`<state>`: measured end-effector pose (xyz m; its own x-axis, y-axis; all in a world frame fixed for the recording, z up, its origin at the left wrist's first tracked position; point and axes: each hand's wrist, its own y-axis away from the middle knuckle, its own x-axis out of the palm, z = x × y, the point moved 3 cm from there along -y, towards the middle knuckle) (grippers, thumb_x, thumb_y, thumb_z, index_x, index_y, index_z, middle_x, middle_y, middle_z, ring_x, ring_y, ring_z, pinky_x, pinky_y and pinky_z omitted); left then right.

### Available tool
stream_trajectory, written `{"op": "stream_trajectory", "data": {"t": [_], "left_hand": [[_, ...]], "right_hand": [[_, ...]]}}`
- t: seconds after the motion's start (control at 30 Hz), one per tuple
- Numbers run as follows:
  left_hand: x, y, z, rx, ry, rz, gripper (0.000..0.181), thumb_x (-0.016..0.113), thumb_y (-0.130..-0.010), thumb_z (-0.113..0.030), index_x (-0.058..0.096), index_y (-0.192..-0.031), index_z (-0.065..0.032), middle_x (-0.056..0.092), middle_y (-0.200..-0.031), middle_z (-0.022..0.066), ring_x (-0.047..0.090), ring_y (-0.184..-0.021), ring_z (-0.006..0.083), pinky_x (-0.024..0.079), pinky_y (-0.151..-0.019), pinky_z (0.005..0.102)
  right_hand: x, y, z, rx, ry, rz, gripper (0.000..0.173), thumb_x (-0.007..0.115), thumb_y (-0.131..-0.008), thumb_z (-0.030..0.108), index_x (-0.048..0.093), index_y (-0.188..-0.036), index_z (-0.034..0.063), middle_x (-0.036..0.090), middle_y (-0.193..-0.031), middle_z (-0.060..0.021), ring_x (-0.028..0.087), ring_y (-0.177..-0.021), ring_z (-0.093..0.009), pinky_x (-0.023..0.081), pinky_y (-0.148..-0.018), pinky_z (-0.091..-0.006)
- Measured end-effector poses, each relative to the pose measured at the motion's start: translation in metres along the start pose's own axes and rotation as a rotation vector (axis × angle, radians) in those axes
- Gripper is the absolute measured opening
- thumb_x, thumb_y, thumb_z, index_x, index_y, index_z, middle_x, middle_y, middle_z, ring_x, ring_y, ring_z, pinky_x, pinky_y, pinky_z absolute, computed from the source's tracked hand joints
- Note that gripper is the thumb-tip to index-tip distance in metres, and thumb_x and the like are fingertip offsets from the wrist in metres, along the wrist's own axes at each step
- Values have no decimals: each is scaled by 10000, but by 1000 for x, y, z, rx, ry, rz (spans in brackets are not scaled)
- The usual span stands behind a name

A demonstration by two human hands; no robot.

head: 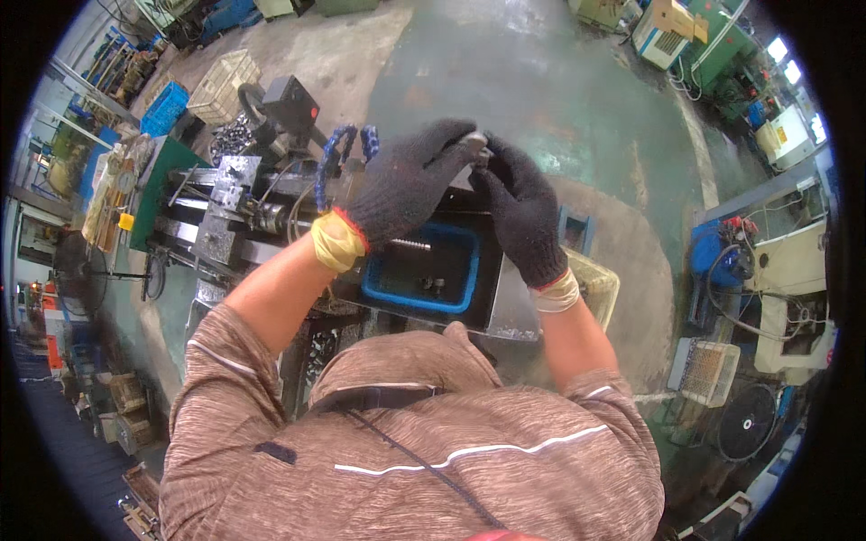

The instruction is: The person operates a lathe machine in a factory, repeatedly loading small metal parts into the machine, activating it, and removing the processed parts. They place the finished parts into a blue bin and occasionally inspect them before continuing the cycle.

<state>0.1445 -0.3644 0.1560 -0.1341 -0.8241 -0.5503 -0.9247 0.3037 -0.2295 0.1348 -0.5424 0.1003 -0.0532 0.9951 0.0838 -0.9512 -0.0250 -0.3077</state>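
Both hands wear dark knit gloves with red cuffs, with pale yellow gloves showing at the wrists. Raised in front of me, my left hand [409,179] pinches a small metal part [476,143] at its fingertips. My right hand [519,203] meets it from the other side, its fingers closed on the same part. Gloves hide much of the part's shape. Below them lies a blue-rimmed plastic tray [475,270] on the machine's end, with a few small metal pieces [433,284] in it. A thin threaded rod [411,244] reaches over the tray from the left.
Left of the tray is a lathe-like machine with a metal slide [226,209], blue segmented coolant hoses [328,159] and a dark control box [291,101]. A yellowish crate [599,287] stands right of the machine. Further off are a white crate [223,86] and a blue basket [164,108].
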Motion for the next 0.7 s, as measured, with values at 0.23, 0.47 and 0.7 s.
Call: {"op": "stream_trajectory", "data": {"t": [0.23, 0.47, 0.7], "left_hand": [[-44, -35, -91, 284, 43, -81, 459, 646, -1063, -109, 544, -1503, -29, 713, -1294, 156, 666, -1214, 202, 526, -1066, 357], [-59, -37, -133, 367, 32, -207, 439, 640, -1053, -62, 565, -1485, -38, 740, -1230, 148, 698, -1109, 193, 561, -987, 344], [-64, -34, -139, 522, -42, -285, 415, 645, -1050, -67, 581, -1457, -17, 746, -1168, 152, 714, -1042, 203, 575, -938, 343]], "right_hand": [[-5, -48, 95, -223, 120, -103, 333, 769, -982, 93, 708, -1300, 18, 771, -1151, -119, 736, -1025, -171, 586, -915, -335], [-8, -61, 135, -438, 496, -229, 361, 817, -938, 141, 706, -1268, 48, 759, -1101, -169, 752, -971, -293, 585, -856, -392], [-4, -62, 138, -507, 380, -282, 386, 838, -928, 176, 701, -1261, 36, 765, -1058, -162, 749, -946, -281, 584, -856, -387]]}}
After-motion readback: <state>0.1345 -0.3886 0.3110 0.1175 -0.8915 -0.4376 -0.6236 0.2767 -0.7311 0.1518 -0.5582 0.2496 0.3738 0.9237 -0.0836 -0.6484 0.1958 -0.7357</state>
